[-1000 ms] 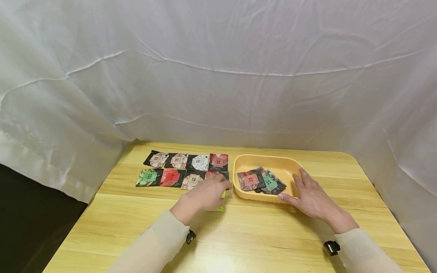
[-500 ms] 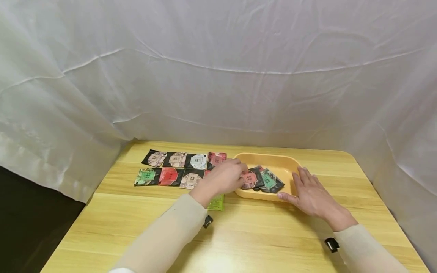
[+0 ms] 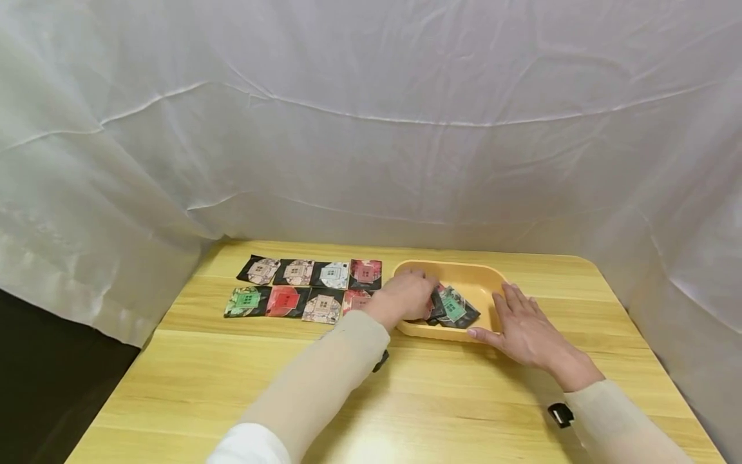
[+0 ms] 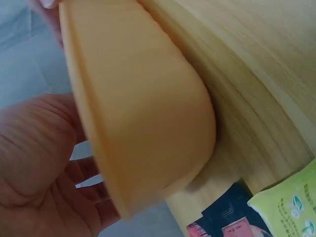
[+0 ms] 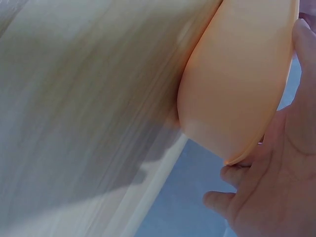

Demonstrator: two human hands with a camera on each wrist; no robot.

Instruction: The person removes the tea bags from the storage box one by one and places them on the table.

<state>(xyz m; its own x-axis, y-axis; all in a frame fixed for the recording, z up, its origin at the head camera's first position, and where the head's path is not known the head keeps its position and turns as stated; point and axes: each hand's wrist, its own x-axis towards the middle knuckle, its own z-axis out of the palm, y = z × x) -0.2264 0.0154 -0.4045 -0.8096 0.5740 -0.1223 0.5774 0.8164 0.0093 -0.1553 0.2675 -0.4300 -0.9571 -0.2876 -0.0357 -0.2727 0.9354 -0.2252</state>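
Note:
My left hand (image 3: 406, 295) reaches over the left rim of a yellow-orange plastic tray (image 3: 489, 278), fingers down among the sachets inside. Its fingertips are hidden, so whether they pinch anything cannot be told. A black sachet with a green label (image 3: 453, 305) lies in the tray, overlapping darker sachets partly under the hand. My right hand (image 3: 530, 328) rests on the tray's right end, fingers spread along the rim and thumb at the front edge. In the left wrist view the tray's outer wall (image 4: 143, 98) covers the left fingertips; in the right wrist view the right hand (image 5: 276, 163) touches the rim.
Left of the tray, square sachets lie in two rows, among them a red one (image 3: 284, 300), a green-labelled one (image 3: 246, 301) and a white-labelled one (image 3: 330, 275). A bright green packet (image 4: 291, 202) lies near the tray. A pale cloth (image 3: 371, 129) hangs behind the table.
My left hand has moved right, from the green packet and the nearest sachets, over the rim and into the tray. The right hand has stayed on the tray's right end.

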